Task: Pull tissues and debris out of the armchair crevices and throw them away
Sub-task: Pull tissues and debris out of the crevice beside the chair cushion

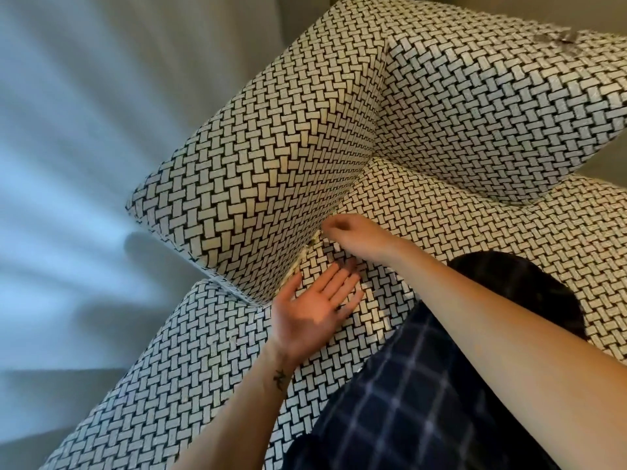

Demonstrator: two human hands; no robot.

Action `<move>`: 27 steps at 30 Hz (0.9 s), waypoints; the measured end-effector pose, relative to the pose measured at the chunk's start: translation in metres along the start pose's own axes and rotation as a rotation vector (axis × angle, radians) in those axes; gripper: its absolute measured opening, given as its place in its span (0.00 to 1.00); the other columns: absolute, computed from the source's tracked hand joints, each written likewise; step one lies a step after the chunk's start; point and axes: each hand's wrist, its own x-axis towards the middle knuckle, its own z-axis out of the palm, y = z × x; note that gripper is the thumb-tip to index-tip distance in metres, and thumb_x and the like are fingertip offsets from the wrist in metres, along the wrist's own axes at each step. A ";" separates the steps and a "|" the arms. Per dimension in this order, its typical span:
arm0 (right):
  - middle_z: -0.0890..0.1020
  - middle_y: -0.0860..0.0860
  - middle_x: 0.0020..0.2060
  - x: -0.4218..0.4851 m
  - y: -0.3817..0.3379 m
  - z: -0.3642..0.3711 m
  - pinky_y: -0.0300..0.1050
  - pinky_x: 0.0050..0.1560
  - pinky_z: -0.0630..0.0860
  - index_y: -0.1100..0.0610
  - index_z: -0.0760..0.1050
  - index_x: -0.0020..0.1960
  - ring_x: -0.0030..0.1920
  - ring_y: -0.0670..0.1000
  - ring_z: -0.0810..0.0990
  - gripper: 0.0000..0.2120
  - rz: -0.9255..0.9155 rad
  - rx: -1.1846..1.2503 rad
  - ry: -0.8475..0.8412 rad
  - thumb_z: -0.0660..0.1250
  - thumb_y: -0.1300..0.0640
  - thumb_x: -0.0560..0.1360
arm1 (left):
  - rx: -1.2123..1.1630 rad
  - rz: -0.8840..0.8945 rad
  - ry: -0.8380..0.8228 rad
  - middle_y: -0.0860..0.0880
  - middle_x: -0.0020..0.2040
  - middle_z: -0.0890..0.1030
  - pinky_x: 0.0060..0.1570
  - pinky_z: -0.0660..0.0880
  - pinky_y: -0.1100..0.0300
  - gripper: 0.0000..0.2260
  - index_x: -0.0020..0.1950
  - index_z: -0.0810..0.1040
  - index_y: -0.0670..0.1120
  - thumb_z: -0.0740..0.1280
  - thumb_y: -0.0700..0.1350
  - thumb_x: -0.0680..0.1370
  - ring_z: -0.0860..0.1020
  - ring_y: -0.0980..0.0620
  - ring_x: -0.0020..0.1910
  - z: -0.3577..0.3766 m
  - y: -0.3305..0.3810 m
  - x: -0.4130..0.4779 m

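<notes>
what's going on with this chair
A person is cleaning out a woven-pattern armchair. Their right hand has its fingers curled at the crevice between armrest and seat, where pale debris pokes out. Whether it has pinched anything is unclear. The left hand waits open, palm up, just below.

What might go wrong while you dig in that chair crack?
The pale yellowish scrap wedged in the crevice of the black-and-white woven armchair might tear or slip deeper while the right hand, curled at the crevice, digs for it. Bits might also miss the open left hand and drop back onto the armchair.
</notes>
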 end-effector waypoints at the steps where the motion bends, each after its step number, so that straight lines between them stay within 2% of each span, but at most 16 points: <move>1: 0.77 0.52 0.68 0.008 0.001 0.005 0.45 0.65 0.69 0.54 0.74 0.71 0.67 0.52 0.75 0.19 -0.013 -0.070 -0.002 0.61 0.50 0.83 | 0.004 -0.001 -0.007 0.36 0.78 0.66 0.79 0.53 0.38 0.33 0.80 0.59 0.37 0.59 0.58 0.83 0.65 0.35 0.77 -0.003 0.002 0.001; 3: 0.76 0.54 0.69 0.020 0.004 0.011 0.51 0.69 0.69 0.54 0.73 0.72 0.69 0.56 0.72 0.21 -0.045 -0.326 0.017 0.61 0.49 0.81 | 0.019 -0.017 -0.020 0.36 0.79 0.64 0.79 0.51 0.39 0.35 0.80 0.58 0.37 0.59 0.59 0.82 0.63 0.36 0.78 -0.006 0.004 0.003; 5: 0.68 0.53 0.75 0.028 0.002 0.016 0.57 0.75 0.60 0.53 0.69 0.76 0.76 0.59 0.60 0.26 -0.052 -0.618 0.001 0.59 0.44 0.81 | 0.014 -0.030 -0.026 0.35 0.79 0.64 0.79 0.50 0.39 0.35 0.80 0.59 0.37 0.59 0.61 0.82 0.63 0.36 0.78 -0.005 0.006 0.006; 8: 0.60 0.54 0.78 0.037 0.000 0.023 0.61 0.76 0.50 0.53 0.68 0.76 0.79 0.59 0.51 0.31 -0.035 -0.839 -0.013 0.57 0.37 0.79 | -0.007 -0.065 -0.044 0.36 0.79 0.64 0.79 0.49 0.39 0.36 0.80 0.60 0.36 0.59 0.61 0.82 0.63 0.36 0.78 -0.004 0.007 0.009; 11: 0.55 0.55 0.80 0.048 -0.003 0.023 0.64 0.77 0.45 0.50 0.72 0.74 0.80 0.59 0.47 0.33 0.021 -0.903 -0.030 0.56 0.32 0.77 | -0.054 -0.103 -0.043 0.37 0.79 0.64 0.79 0.48 0.38 0.34 0.80 0.60 0.37 0.56 0.60 0.82 0.61 0.37 0.79 -0.005 0.006 0.013; 14: 0.56 0.54 0.79 0.055 -0.005 0.024 0.65 0.77 0.44 0.47 0.75 0.71 0.79 0.60 0.46 0.35 0.054 -0.894 -0.048 0.58 0.28 0.73 | -0.095 -0.124 -0.042 0.37 0.79 0.63 0.78 0.49 0.37 0.34 0.81 0.59 0.38 0.54 0.60 0.83 0.60 0.37 0.79 -0.005 0.007 0.014; 19: 0.64 0.50 0.71 0.059 0.004 0.015 0.58 0.74 0.52 0.44 0.78 0.65 0.76 0.57 0.51 0.31 0.062 -0.722 -0.014 0.64 0.27 0.69 | -0.083 -0.134 -0.022 0.37 0.79 0.64 0.78 0.49 0.36 0.34 0.81 0.59 0.40 0.54 0.62 0.82 0.61 0.37 0.79 -0.003 0.008 0.015; 21: 0.62 0.52 0.74 0.059 0.004 0.018 0.60 0.75 0.51 0.43 0.76 0.68 0.77 0.58 0.49 0.34 0.080 -0.767 -0.028 0.62 0.26 0.69 | -0.104 -0.140 -0.026 0.36 0.79 0.64 0.78 0.49 0.35 0.34 0.80 0.60 0.40 0.54 0.62 0.82 0.61 0.36 0.79 -0.004 0.007 0.017; 24: 0.51 0.56 0.80 0.060 -0.004 0.033 0.66 0.76 0.43 0.49 0.72 0.73 0.80 0.60 0.42 0.41 0.137 -0.899 -0.061 0.59 0.24 0.70 | -0.084 -0.121 -0.018 0.35 0.78 0.65 0.78 0.49 0.35 0.34 0.79 0.63 0.38 0.54 0.62 0.82 0.61 0.36 0.79 -0.004 0.007 0.017; 27: 0.53 0.55 0.79 0.062 -0.008 0.033 0.66 0.76 0.44 0.48 0.74 0.72 0.79 0.61 0.44 0.40 0.153 -0.894 -0.047 0.61 0.24 0.69 | -0.057 -0.117 -0.045 0.36 0.78 0.64 0.78 0.48 0.35 0.35 0.78 0.65 0.37 0.55 0.64 0.82 0.61 0.36 0.79 -0.003 0.008 0.017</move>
